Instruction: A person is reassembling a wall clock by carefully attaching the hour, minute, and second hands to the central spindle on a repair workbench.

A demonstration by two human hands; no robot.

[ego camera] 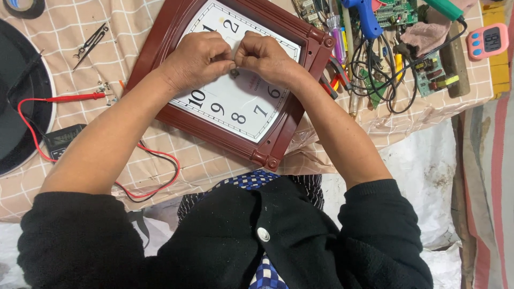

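Observation:
A square wall clock (pixel 278 134) with a dark red-brown frame and a white dial lies face up on the checked tablecloth (pixel 214 160), turned cornerwise toward me. My left hand (pixel 198 58) and my right hand (pixel 265 56) meet over the dial's centre, fingers pinched together on a small dark part at the hub (pixel 234 72). The fingertips hide what exactly they grip. No clock hands show on the dial.
Left of the clock lie tweezers (pixel 90 44), small screws (pixel 104 88), a red probe (pixel 75 97) with red lead, and a multimeter (pixel 61 140). Right: pliers, screwdrivers, tangled cables, circuit boards (pixel 431 75), a blue tool (pixel 367 16), a pink timer (pixel 487 40).

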